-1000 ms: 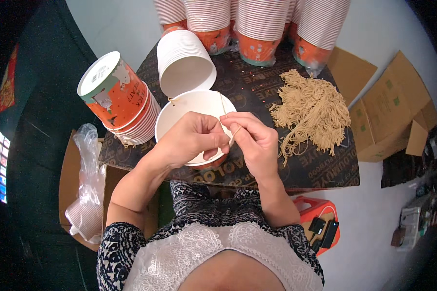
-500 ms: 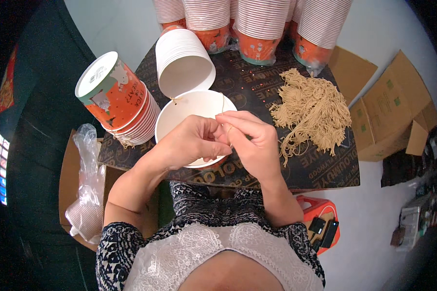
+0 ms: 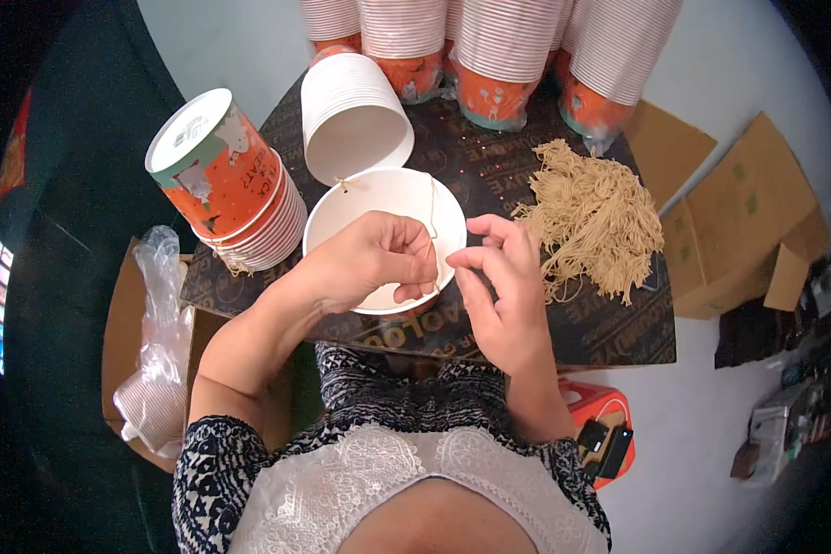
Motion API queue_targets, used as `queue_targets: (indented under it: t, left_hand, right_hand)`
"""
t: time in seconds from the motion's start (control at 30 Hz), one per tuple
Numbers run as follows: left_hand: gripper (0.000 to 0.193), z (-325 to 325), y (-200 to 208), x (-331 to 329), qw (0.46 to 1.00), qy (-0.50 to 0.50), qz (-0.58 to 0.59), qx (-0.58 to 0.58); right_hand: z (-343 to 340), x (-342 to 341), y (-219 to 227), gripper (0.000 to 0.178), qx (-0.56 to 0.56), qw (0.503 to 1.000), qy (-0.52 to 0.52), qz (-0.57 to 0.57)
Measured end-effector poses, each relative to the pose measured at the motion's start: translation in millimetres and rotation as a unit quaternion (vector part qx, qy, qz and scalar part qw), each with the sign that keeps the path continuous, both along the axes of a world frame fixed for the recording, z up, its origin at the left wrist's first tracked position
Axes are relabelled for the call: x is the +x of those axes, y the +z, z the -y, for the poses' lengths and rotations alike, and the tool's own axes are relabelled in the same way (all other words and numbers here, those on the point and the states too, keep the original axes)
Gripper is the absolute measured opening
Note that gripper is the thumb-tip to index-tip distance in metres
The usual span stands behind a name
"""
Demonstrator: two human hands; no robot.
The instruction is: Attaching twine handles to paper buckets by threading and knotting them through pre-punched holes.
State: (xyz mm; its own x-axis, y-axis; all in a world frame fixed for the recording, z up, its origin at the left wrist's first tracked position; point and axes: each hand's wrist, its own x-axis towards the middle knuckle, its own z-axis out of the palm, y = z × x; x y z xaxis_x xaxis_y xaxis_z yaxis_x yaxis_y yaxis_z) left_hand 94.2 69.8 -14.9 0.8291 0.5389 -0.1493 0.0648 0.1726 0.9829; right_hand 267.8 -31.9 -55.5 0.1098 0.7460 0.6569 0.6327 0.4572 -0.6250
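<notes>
A white paper bucket (image 3: 328, 217) stands mouth up at the table's near edge, with a knotted bit of tan cord (image 3: 344, 184) at its left rim. From the right side of its rim a tan cord (image 3: 433, 214) hangs down inside. My left hand (image 3: 383, 263) is over the bucket, its thumb and fingers pinched on this cord, whose end pokes out below them. Just right of the rim, my right hand (image 3: 503, 286) has its fingers bent and apart, with nothing visible in them.
To the left stands an upside-down stack of orange buckets (image 3: 240, 185); behind lies a stack of white-lined buckets (image 3: 355, 120). A heap of tan cords (image 3: 596, 222) is at right. Wrapped bucket stacks (image 3: 508, 55) line the back. Cardboard boxes (image 3: 748, 208) flank the table (image 3: 609, 337).
My right hand has come away from my left hand and the cord, moving right with its fingers spreading. My left hand stays over the bucket, still pinching the cord.
</notes>
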Motion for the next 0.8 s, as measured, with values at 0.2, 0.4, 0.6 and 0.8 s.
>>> queue_targets:
  t: [0.2, 0.4, 0.6, 0.8]
  left_hand:
    - [0.008, -2, 3, 0, 0.999, -0.040, -0.014, 0.034]
    - [0.011, -1, 4, 0, 0.998, -0.036, -0.022, 0.049]
    - [0.010, -1, 3, 0, 0.995, -0.049, -0.043, 0.070]
    - [0.008, -1, 3, 1, 0.997, -0.049, -0.040, 0.055]
  right_hand:
    - [0, 0, -3, 0.021, -0.005, 1.000, 0.027, 0.012]
    - [1, -4, -1, 0.021, -0.017, 0.998, 0.050, -0.020]
    - [-2, -6, -4, 0.014, -0.004, 0.999, 0.043, -0.026]
    - [-2, -10, -10, 0.013, 0.001, 0.998, 0.055, -0.018]
